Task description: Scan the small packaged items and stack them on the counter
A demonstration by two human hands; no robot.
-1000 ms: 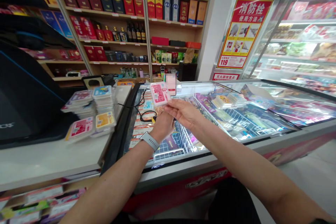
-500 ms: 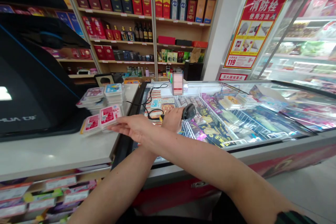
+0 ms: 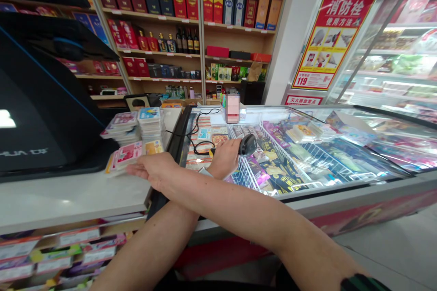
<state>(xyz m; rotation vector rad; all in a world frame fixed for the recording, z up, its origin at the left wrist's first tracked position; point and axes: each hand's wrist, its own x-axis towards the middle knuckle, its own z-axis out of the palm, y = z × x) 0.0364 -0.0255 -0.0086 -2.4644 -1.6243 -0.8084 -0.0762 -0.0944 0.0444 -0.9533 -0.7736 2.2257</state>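
"Where's the left hand [image 3: 224, 157]?"

"Over the glass top of the chest freezer [image 3: 309, 196], its grip closed around the black handheld scanner [image 3: 248, 144]. A black cable [image 3: 196, 123] loops across the glass just beside it."

"And the right hand [image 3: 155, 168]?"

"Across on the other side. The right forearm passes over the left one, and the hand is at the near edge of a red-labelled flat pack [image 3: 128, 152] on the white desk [image 3: 68, 200]. The fingers lie straight and close together, but I can't tell whether that grip is clamped on the pack or only touching it."

"What's around that pack?"

"A yellow-labelled pack [image 3: 154, 147] just beside it, partly behind the hand. Behind those stand two stacks, one blue-topped [image 3: 150, 116], one pink-topped [image 3: 124, 119]."

"And left of them?"

"The big black checkout terminal [image 3: 34, 118], on the same desk."
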